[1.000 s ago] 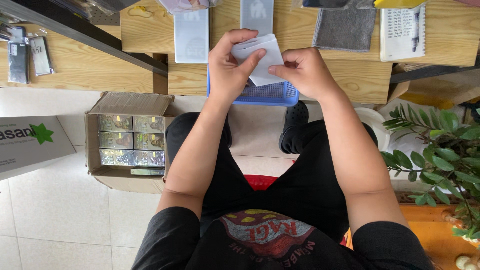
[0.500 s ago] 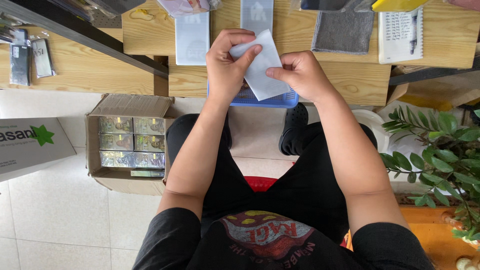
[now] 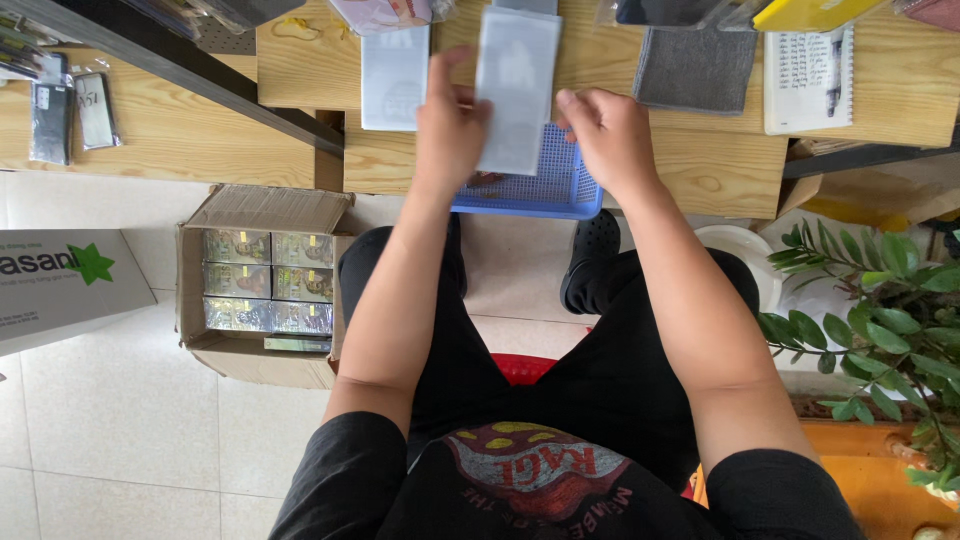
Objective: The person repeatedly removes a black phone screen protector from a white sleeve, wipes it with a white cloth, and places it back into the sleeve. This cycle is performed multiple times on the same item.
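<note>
White flat packet [image 3: 517,85] being held upright over blue mesh basket [image 3: 540,185], at 12 o'clock from torso. Left hand [image 3: 450,125] pinching packet's left edge, fingers closed on it. Right hand [image 3: 610,135] touching right edge; grip unclear. Open cardboard box [image 3: 262,280] sitting at 9 o'clock on floor.

A small packing workplace: wooden desk [image 3: 300,70], stock carton [image 3: 262,285], notebook [image 3: 805,80].
</note>
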